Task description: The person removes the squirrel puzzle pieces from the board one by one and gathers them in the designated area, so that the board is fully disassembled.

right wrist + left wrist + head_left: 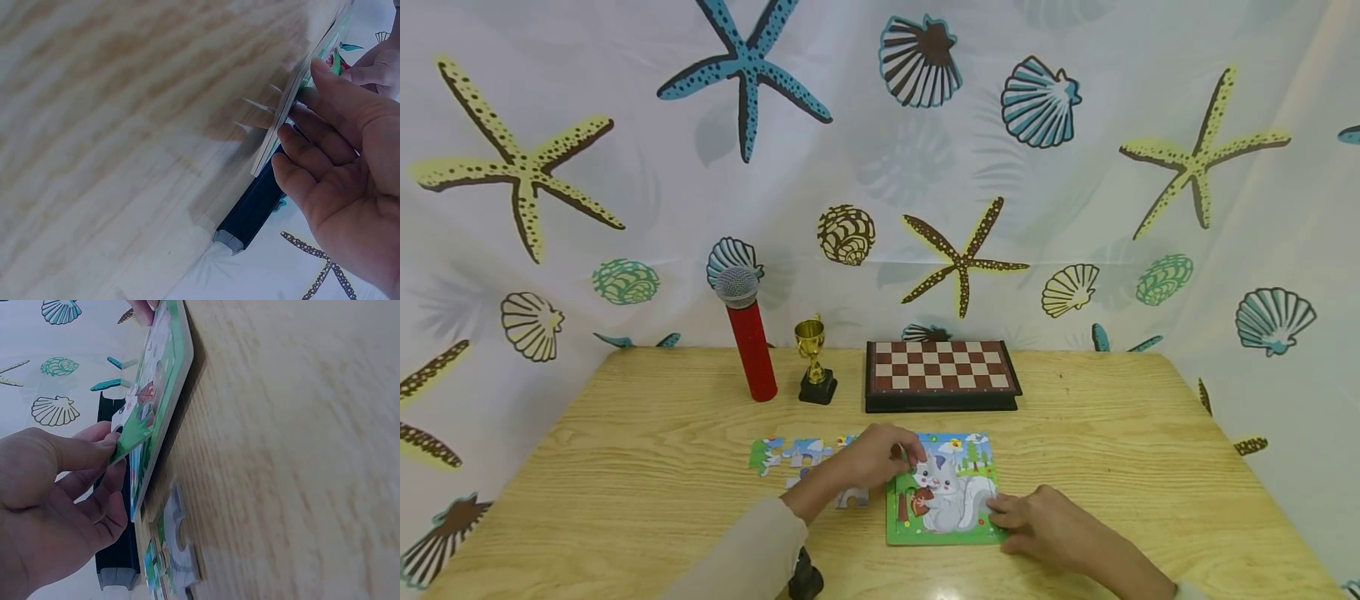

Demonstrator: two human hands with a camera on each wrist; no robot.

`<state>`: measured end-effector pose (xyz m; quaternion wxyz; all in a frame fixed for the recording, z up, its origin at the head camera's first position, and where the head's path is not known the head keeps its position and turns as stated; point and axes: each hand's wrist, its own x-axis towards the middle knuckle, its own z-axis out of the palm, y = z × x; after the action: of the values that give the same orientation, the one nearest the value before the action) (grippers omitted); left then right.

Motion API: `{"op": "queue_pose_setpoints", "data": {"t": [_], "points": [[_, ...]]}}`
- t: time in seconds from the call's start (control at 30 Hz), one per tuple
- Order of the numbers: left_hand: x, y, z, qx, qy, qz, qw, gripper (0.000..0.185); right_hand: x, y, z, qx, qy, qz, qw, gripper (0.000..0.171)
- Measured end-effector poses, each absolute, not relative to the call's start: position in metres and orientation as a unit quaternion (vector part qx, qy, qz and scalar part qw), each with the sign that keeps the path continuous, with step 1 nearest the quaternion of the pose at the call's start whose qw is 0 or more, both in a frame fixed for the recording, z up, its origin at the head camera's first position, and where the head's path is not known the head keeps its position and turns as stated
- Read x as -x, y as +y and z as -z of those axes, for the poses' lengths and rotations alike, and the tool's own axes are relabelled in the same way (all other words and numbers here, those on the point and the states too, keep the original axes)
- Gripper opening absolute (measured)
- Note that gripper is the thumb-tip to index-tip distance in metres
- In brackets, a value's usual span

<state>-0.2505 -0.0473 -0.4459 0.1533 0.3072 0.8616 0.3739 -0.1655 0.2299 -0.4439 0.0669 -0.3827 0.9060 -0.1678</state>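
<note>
Left hand (880, 454): fingers (94, 453) pinch puzzle piece (134, 434) at top-left corner of puzzle board (942, 533). Right hand (1047, 522): fingers (325, 134) straight, pressing board's right edge. Board near table (1112, 417) front edge, centre. Loose pieces (790, 454) just left of board.

Risk, judged: piece misaligned, tab jams; hard push slides board, lifts seated pieces.
</note>
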Motion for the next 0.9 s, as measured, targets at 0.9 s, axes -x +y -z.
{"op": "queue_pose_setpoints", "data": {"t": [0.9], "points": [[0.240,-0.091,0.426,-0.298,0.862,-0.393,0.116,0.008,0.166,0.228,0.441,0.382,0.909,0.153,0.062,0.039]]}}
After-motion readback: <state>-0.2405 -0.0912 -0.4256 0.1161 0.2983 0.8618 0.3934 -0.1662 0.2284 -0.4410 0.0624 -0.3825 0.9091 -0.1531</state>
